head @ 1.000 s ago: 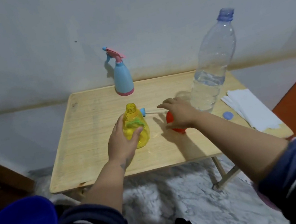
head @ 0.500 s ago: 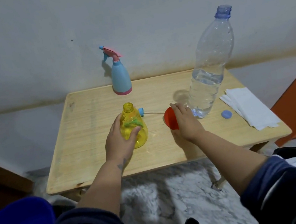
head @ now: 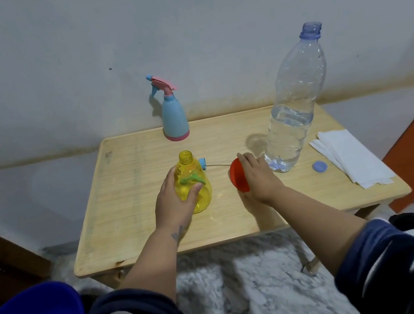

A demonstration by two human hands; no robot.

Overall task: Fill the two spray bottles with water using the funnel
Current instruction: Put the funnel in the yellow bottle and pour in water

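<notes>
Right hand [head: 257, 178] has its grip wrapped around the red funnel [head: 238, 179], holding it tipped on its side near the middle of the counter [head: 131, 195], not in any bottle yet. Left hand [head: 175, 202] is closed around the yellow spray bottle [head: 193, 183], which stands upright with its neck open, and what looks like its sprayer head [head: 203, 163] is lying just behind it. Can't tell if there's any water in it, I'd guess none. The blue spray bottle [head: 174, 118] sits at the far edge with its pink trigger top on, so that one's untouched. The big water bottle [head: 294, 117] near the right edge is uncapped, part full, its cap [head: 319, 166] beside it. So basically prep is done, both fills left.
</notes>
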